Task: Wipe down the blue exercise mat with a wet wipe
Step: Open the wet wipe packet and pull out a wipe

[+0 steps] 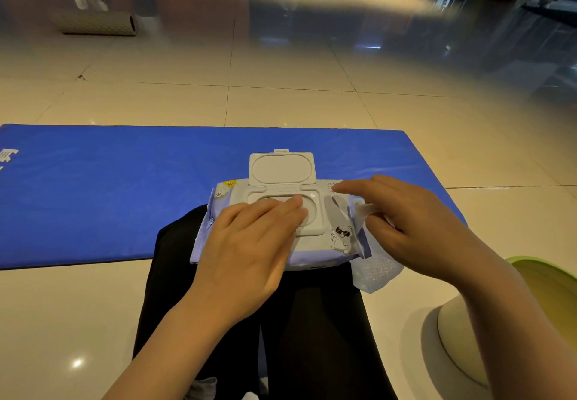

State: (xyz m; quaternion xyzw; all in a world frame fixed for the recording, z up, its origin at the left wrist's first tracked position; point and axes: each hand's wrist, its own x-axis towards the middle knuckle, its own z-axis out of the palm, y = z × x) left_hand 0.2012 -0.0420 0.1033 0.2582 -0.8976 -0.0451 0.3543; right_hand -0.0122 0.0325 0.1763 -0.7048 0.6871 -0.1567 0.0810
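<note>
The blue mat (pixel 125 187) lies flat on the tiled floor (pixel 281 65), spanning the left and centre of the frame, with white lettering at its left edge. A pack of wet wipes (pixel 315 246) rests on the person's lap, on black trousers (pixel 312 321), at centre frame; its far edge overlaps the near border of the mat. The pack's white flip lid (pixel 282 168) stands open, hinged up toward the mat.

The left hand (pixel 249 252) lies palm-down on the pack, fingers extended and close together, the fingertips (pixel 296 204) pressing on the oval opening and covering most of it. The right hand (pixel 415 227) sits at the right end of the pack, index finger extended across the pack's upper right corner, the other fingers curled and clamped on a white wet wipe (pixel 374 271), which hangs crumpled below the hand, beside the pack.

Surroundings: a cream stool with a green top (pixel 462 337) stands at lower right, partly hidden by the right forearm. A rolled mat (pixel 96 23) lies on the floor at upper left, blurred. The upper right of the frame is dark and smeared; nothing there can be identified. The trousers and pack cover the mat's near edge at centre
</note>
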